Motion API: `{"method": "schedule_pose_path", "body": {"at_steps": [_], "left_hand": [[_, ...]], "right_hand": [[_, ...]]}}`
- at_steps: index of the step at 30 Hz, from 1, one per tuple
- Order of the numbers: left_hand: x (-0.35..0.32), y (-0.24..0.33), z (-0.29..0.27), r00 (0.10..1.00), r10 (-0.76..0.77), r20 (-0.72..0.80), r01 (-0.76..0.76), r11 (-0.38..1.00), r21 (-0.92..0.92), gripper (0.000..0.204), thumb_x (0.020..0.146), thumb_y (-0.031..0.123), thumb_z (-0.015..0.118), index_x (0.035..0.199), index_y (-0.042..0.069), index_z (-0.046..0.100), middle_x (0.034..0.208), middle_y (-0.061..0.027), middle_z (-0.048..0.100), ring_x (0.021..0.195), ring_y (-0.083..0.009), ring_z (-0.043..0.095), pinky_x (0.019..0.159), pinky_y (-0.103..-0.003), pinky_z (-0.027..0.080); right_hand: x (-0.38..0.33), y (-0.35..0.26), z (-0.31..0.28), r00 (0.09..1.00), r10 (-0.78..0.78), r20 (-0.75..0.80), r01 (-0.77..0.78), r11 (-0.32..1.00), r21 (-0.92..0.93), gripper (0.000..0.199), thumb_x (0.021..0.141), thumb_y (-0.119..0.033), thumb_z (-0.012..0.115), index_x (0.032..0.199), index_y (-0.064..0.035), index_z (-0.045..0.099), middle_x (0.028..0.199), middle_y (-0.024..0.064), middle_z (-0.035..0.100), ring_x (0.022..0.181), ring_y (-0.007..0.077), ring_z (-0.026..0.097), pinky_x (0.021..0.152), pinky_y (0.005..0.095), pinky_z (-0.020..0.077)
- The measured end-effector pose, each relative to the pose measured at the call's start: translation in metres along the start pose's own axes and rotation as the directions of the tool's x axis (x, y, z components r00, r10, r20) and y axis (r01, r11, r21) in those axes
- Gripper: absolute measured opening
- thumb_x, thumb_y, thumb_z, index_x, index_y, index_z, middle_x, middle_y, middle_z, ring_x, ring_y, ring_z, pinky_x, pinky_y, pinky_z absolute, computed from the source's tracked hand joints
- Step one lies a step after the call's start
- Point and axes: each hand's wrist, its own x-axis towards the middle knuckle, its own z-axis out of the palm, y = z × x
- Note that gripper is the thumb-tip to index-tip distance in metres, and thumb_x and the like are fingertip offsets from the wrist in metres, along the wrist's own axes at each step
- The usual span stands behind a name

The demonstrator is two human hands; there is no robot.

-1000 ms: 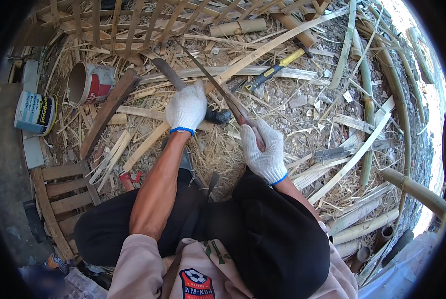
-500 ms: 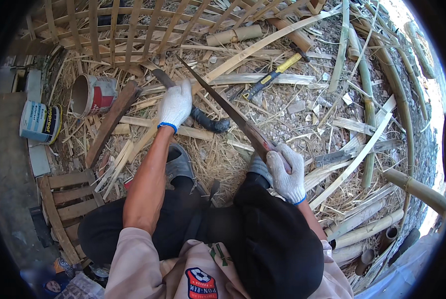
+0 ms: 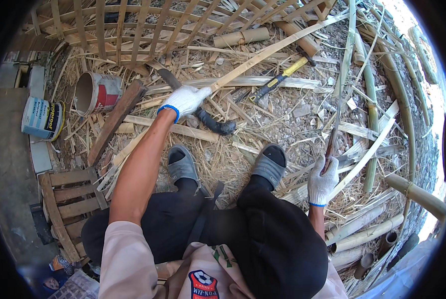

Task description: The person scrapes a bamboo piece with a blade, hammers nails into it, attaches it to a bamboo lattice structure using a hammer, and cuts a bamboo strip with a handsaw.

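I logged two gloved hands. Left hand (image 3: 184,99) was clamped on one long bamboo strip (image 3: 273,50), just beyond the two grey sandals (image 3: 183,165). Right hand (image 3: 321,182) was closed round one long knife (image 3: 332,134), right of the sandals. One yellow-handled hammer (image 3: 278,79), two paint cans (image 3: 97,92) further out.

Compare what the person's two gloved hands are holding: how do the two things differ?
The left hand grips a long pale bamboo strip lying low, slanting away over the litter. The right hand holds a dark, shorter blade, raised upright beside the knee. Both hands wear white gloves and are closed.
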Motion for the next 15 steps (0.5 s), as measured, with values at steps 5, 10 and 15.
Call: {"method": "schedule_pose_path", "body": {"at_steps": [5, 10, 15], "left_hand": [[0.040, 0.019, 0.007, 0.995, 0.053, -0.088, -0.003, 0.872, 0.490, 0.060, 0.096, 0.061, 0.056, 0.108, 0.007, 0.080, 0.108, -0.0204, 0.077, 0.100, -0.0350, 0.074, 0.087, -0.046, 0.057], [0.016, 0.036, -0.023, 0.997, 0.047, 0.068, -0.076, 0.843, 0.532, 0.066, 0.096, 0.063, 0.050, 0.115, 0.006, 0.078, 0.114, -0.0186, 0.077, 0.105, -0.0389, 0.073, 0.093, -0.048, 0.056], [-0.049, -0.014, -0.039, 0.973, 0.232, 0.008, -0.230, 0.966, -0.119, 0.049, 0.104, 0.048, 0.063, 0.107, -0.001, 0.069, 0.098, -0.0098, 0.068, 0.091, -0.0192, 0.060, 0.086, -0.037, 0.049]], "right_hand": [[0.008, 0.014, 0.013, 0.982, -0.030, 0.185, 0.094, 0.934, -0.346, 0.026, 0.098, -0.027, 0.071, 0.101, -0.0032, 0.060, 0.084, 0.0238, 0.067, 0.078, 0.0460, 0.067, 0.071, 0.0553, 0.0522], [0.028, -0.004, 0.011, 0.917, 0.019, 0.399, 0.168, 0.888, -0.428, 0.034, 0.094, -0.033, 0.074, 0.106, -0.0028, 0.062, 0.102, 0.0206, 0.068, 0.100, 0.0415, 0.067, 0.086, 0.0532, 0.0529], [0.053, -0.062, 0.017, 0.906, -0.044, 0.422, 0.111, 0.985, -0.136, 0.032, 0.095, -0.028, 0.075, 0.114, -0.0036, 0.065, 0.103, 0.0181, 0.069, 0.097, 0.0390, 0.068, 0.084, 0.0495, 0.0534]]}}
